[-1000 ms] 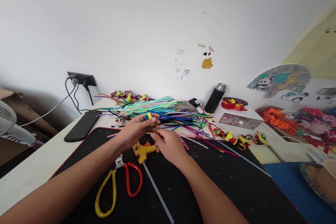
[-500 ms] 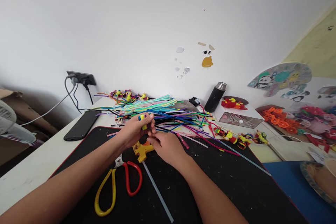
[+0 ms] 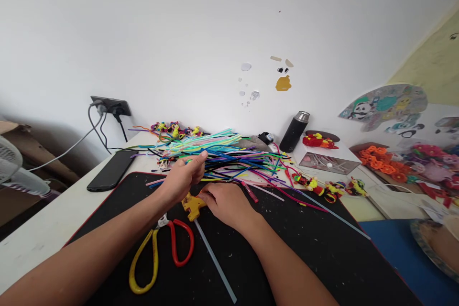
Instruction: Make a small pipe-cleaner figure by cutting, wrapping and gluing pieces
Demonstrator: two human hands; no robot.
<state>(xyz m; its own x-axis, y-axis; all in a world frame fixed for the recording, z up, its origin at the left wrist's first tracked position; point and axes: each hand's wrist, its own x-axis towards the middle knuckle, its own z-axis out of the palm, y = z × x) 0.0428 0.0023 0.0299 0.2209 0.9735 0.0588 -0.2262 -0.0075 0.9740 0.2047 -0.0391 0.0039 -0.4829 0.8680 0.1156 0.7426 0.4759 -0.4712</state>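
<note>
My left hand (image 3: 185, 176) is closed with its thumb uppermost, above the far part of the black mat (image 3: 297, 253). It wraps round a small yellow and blue pipe-cleaner piece, now almost wholly hidden. To its right and lower, my right hand (image 3: 229, 203) has its fingers curled and its fingertips out of sight. These lie beside the handle of a yellow hot glue gun (image 3: 192, 206), and whether they touch it I cannot tell. A long translucent glue stick (image 3: 215, 260) sticks out of the gun toward me. Scissors (image 3: 174, 244) with one yellow and one red handle lie left of it.
Loose pipe cleaners (image 3: 218, 146) are heaped behind my hands. Finished pipe-cleaner figures (image 3: 335, 191) lie at right. A phone (image 3: 113, 172) rests at left, a black flask (image 3: 294, 132) stands by the wall, and a white box (image 3: 328, 158) sits beside it. A screwdriver-like red tool (image 3: 250, 192) is near my right hand.
My left hand has turned and closed, covering the yellow and blue piece that showed before. The two hands have drawn slightly apart. Glue gun and scissors stay in place.
</note>
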